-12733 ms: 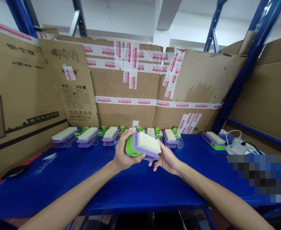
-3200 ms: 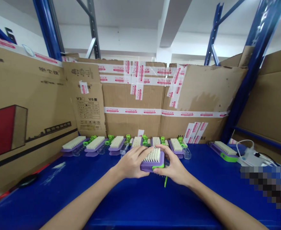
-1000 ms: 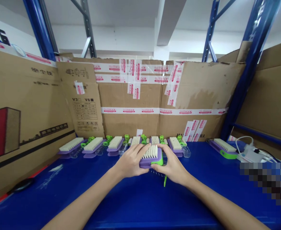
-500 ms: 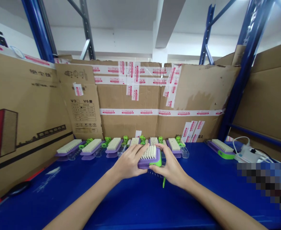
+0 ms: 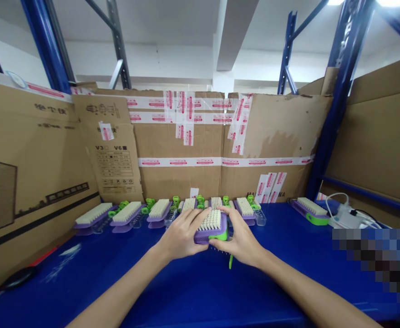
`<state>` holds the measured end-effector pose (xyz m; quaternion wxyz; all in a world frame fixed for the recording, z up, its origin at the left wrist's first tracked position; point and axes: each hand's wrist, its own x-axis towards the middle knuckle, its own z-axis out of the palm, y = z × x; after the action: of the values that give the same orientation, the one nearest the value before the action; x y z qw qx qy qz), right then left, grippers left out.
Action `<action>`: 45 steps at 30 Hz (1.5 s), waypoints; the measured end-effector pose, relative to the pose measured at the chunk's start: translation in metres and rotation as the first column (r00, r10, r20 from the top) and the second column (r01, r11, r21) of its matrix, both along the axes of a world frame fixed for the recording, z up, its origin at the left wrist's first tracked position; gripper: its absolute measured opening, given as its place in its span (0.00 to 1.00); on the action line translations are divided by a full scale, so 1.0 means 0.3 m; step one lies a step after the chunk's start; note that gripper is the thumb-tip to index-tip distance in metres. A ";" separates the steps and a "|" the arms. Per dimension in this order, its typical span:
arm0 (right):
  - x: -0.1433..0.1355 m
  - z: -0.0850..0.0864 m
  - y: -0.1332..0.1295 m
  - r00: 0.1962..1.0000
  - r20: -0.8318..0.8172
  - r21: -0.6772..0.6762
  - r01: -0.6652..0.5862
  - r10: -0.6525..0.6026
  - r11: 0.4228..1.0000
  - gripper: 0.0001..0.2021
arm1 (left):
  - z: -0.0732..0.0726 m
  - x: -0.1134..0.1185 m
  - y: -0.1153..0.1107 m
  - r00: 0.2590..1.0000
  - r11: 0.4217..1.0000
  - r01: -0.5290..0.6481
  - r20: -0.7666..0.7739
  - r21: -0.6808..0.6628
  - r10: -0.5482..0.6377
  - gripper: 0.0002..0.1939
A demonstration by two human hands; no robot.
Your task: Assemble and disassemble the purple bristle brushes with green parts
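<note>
A purple and green brush (image 5: 211,225) with cream bristles facing up is held between both hands above the blue table. My left hand (image 5: 182,233) grips its left side, fingers over the top and thumb below. My right hand (image 5: 242,237) holds the green end on the right, thumb at the lower edge. Under the brush, thin pins and a green strip (image 5: 230,261) poke out; what they belong to is partly hidden. Behind the hands stand several similar brushes, among them one (image 5: 159,208) to the left and one (image 5: 245,207) to the right.
Green clips (image 5: 150,203) and clear plastic parts (image 5: 260,217) lie among the row of brushes on the blue table (image 5: 152,291). Another brush (image 5: 311,208) sits at the right beside a white power strip with cables (image 5: 349,216). Taped cardboard (image 5: 179,180) walls the back.
The whole view has shifted slightly, with the scene a little further left. Both hands keep the same hold on the brush.
</note>
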<state>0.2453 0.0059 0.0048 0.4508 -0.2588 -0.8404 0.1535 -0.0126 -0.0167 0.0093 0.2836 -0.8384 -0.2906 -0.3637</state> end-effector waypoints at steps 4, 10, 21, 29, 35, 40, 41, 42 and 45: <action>0.006 0.012 0.004 0.998 -0.036 -0.104 -0.046 0.043 0.994 0.41 | 0.002 -0.009 0.003 1.000 1.000 0.011 -0.003 -0.011 -0.011 0.52; 0.015 0.023 0.012 0.988 -0.098 -0.214 -0.138 0.120 0.967 0.40 | -0.003 -0.015 0.004 1.000 0.999 0.023 0.001 -0.031 -0.023 0.50; 0.017 0.036 0.025 0.928 -0.236 -0.357 -0.359 0.289 0.862 0.43 | 0.006 -0.011 -0.005 0.998 0.998 0.068 0.001 0.008 -0.068 0.51; 0.018 0.023 0.018 0.984 -0.075 -0.216 -0.176 0.163 0.960 0.37 | 0.004 -0.013 0.000 1.000 1.000 0.021 -0.001 -0.023 -0.021 0.52; 0.017 0.003 0.018 0.999 0.003 -0.090 -0.043 0.044 0.995 0.39 | 0.002 -0.016 0.008 0.999 0.999 -0.033 -0.003 0.002 0.033 0.51; 0.012 -0.006 0.013 0.999 0.000 0.002 0.037 -0.037 0.999 0.41 | 0.003 -0.023 0.010 0.999 0.999 -0.043 -0.012 -0.022 0.042 0.53; 0.010 -0.008 0.011 0.999 0.000 0.011 0.048 -0.048 0.999 0.41 | 0.003 -0.024 0.009 0.999 0.998 -0.049 -0.017 -0.032 0.049 0.53; 0.008 -0.009 0.008 0.998 0.003 0.016 0.059 -0.059 0.998 0.41 | 0.004 -0.024 0.009 0.998 0.998 -0.054 -0.022 -0.037 0.053 0.53; 0.003 -0.013 -0.003 0.996 0.010 0.028 0.088 -0.088 0.996 0.42 | 0.005 -0.023 0.006 0.998 0.998 -0.057 -0.025 -0.034 0.056 0.53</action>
<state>0.2463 0.0050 0.0009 0.4560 -0.2903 -0.8326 0.1205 -0.0196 -0.0148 0.0109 0.2828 -0.8388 -0.3170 -0.3405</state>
